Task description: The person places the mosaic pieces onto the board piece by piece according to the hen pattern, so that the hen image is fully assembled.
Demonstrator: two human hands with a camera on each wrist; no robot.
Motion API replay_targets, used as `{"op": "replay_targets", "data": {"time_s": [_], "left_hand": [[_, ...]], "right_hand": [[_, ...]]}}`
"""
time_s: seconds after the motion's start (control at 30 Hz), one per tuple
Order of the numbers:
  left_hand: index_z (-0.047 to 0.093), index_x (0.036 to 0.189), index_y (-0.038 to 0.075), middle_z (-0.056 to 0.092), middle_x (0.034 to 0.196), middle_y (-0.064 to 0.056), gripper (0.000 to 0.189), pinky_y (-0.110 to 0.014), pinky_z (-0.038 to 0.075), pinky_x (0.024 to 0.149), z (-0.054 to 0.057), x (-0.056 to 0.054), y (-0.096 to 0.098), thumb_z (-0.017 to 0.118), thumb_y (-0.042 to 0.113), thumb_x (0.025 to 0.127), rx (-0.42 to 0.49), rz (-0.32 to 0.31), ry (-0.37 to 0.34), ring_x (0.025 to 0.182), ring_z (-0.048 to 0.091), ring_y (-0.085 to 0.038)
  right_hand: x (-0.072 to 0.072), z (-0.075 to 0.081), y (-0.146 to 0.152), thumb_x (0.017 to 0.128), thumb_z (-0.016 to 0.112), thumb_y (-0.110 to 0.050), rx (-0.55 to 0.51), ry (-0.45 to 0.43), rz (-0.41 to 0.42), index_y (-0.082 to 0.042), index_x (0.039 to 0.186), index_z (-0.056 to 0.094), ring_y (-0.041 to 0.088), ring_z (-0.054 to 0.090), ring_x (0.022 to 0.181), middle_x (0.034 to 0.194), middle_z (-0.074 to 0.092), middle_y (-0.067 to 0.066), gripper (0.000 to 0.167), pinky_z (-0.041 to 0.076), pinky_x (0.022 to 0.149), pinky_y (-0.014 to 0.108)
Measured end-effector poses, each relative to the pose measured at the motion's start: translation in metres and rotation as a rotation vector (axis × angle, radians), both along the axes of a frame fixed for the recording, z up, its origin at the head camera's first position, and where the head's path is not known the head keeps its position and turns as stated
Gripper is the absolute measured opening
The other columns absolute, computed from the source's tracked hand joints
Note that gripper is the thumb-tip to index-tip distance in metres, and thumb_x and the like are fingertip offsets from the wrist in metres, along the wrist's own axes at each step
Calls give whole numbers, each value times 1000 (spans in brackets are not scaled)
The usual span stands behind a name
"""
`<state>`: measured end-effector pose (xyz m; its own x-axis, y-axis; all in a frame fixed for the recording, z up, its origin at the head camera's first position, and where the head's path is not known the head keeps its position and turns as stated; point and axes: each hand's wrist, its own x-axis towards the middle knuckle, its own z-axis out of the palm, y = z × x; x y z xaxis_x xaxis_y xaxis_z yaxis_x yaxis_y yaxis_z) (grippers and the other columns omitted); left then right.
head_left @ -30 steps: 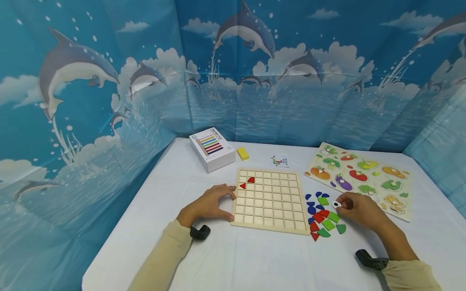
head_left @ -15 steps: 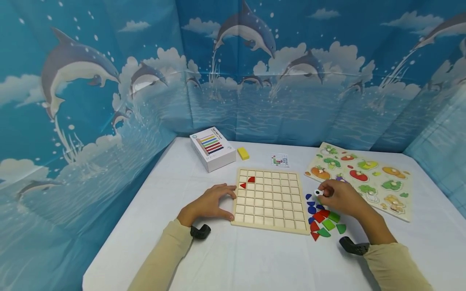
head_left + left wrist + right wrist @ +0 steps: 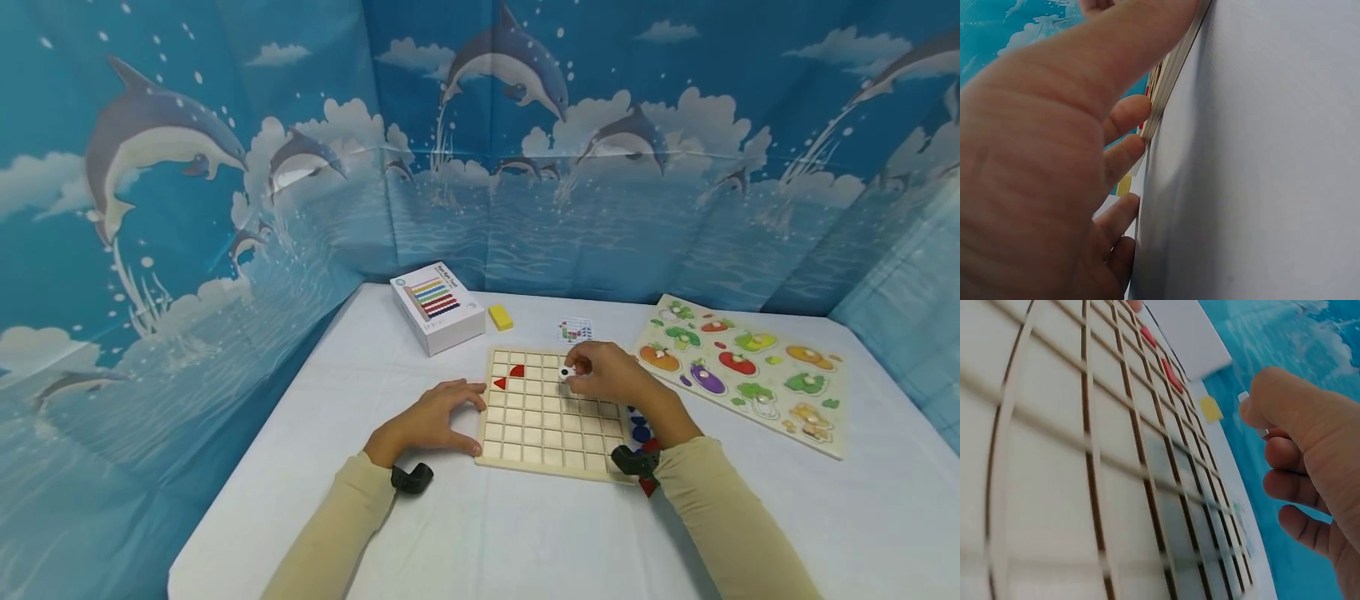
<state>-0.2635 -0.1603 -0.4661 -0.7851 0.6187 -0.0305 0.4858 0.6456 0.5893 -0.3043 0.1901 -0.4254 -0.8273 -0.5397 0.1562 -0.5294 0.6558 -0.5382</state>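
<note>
A wooden grid board (image 3: 532, 435) lies on the table, with a red quarter-circle piece (image 3: 518, 371) and a red triangle piece (image 3: 500, 383) in its upper-left cells. My left hand (image 3: 431, 419) rests at the board's left side, fingers and thumb spread and touching its edge; the left wrist view shows fingertips along the board's rim (image 3: 1172, 75). Above the upper part of the grid, my right hand (image 3: 611, 377) pinches a white piece with a black dot (image 3: 565, 372) between thumb and index finger. In the right wrist view, only slivers of that white piece (image 3: 1244, 397) show.
Blue discs (image 3: 641, 434) and a red piece (image 3: 647, 486) show beside the board, partly hidden by the right arm. Behind stand a white box (image 3: 453, 329), a yellow block (image 3: 500, 317) and a small pattern card (image 3: 574, 330). A vegetable puzzle (image 3: 780, 400) lies at right.
My right hand has carried the white piece leftward from the loose pieces to above the grid. The left hand has stayed at the board's edge.
</note>
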Motion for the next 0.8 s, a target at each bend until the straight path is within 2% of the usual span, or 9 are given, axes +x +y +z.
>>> {"op": "replay_targets", "data": {"time_s": [0.13, 0.3, 0.6, 0.8], "left_hand": [[61, 124, 27, 40, 158, 8, 60, -50, 19, 119, 0, -1, 0, 89, 48, 75, 1, 5, 1, 150, 22, -23], [60, 124, 28, 39, 158, 9, 60, -51, 19, 119, 0, -1, 0, 88, 50, 75, 4, -1, -7, 150, 21, -24], [61, 124, 27, 39, 159, 7, 60, -51, 19, 119, 2, 0, 1, 88, 48, 75, 9, -9, -2, 150, 22, -25], [61, 124, 27, 39, 159, 6, 59, -52, 20, 119, 2, 0, 0, 88, 49, 76, 4, -11, -5, 150, 22, -26]], "right_hand": [[-10, -1, -28, 88, 76, -13, -19, -23, 62, -6, 103, 68, 15, 53, 71, 82, 60, -3, 18, 48, 67, 37], [-16, -12, -54, 87, 77, -13, -30, -55, 100, -7, 98, 68, 13, 52, 66, 77, 59, -4, 16, 48, 65, 34], [-16, -26, -70, 85, 80, -20, 24, -81, 14, -14, 93, 68, 11, 53, 66, 74, 59, -6, 15, 47, 62, 31], [-12, -29, -70, 88, 80, -19, -31, -110, 6, -13, 97, 70, 13, 53, 70, 78, 60, -6, 15, 46, 66, 32]]}}
